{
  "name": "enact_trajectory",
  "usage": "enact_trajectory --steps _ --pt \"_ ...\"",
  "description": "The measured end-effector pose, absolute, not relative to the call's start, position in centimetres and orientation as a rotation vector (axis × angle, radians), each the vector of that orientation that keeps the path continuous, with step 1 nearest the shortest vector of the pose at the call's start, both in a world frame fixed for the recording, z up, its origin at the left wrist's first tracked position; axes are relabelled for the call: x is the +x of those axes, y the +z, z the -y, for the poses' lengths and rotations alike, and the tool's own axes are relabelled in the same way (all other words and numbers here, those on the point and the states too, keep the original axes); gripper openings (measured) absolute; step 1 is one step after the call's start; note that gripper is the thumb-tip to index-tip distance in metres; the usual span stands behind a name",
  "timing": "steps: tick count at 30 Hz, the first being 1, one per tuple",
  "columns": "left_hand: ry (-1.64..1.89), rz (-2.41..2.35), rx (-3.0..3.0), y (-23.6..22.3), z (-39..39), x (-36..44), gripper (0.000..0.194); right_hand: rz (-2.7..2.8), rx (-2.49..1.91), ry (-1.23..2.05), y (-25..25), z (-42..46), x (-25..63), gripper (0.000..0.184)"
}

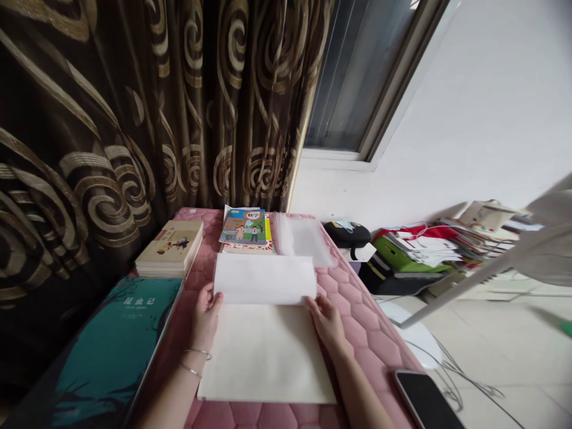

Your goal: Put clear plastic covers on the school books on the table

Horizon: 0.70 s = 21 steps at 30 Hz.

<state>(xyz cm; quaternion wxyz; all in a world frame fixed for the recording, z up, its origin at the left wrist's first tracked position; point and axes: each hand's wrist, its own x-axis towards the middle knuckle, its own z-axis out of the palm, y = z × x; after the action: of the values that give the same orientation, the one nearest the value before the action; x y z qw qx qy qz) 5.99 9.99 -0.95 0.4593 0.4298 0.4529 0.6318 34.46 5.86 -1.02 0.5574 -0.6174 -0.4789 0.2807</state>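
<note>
A sheet of white paper [263, 279] is curled up at its far end, above a cream sheet or page [268, 354] that lies flat on the pink quilted surface. My left hand [208, 310] pinches the white sheet's left edge, thumb on top; two thin bangles circle that wrist. On the opposite edge, my right hand [325, 316] grips the same sheet between thumb and fingers. Whether the white and cream parts are joined cannot be made out. Just beyond the paper lies a colourful textbook [245, 227] on other booklets, beside clear plastic covers [304, 238].
At the left are a large teal book [120, 345] and a stack of beige books [170, 247]. A phone [426, 399] rests at the near right edge of the pink mattress [361, 333]. Beyond it stand a white fan [469, 274], cables and piled papers [424, 247]. A patterned curtain [192, 107] hangs behind.
</note>
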Motion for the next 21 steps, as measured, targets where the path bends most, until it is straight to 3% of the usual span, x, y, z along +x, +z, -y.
enact_trajectory --steps 21 --pt "1.565 -1.139 1.049 -1.0 -10.1 6.0 0.047 1.099 -1.428 0.634 -1.7 -6.2 34.4 0.053"
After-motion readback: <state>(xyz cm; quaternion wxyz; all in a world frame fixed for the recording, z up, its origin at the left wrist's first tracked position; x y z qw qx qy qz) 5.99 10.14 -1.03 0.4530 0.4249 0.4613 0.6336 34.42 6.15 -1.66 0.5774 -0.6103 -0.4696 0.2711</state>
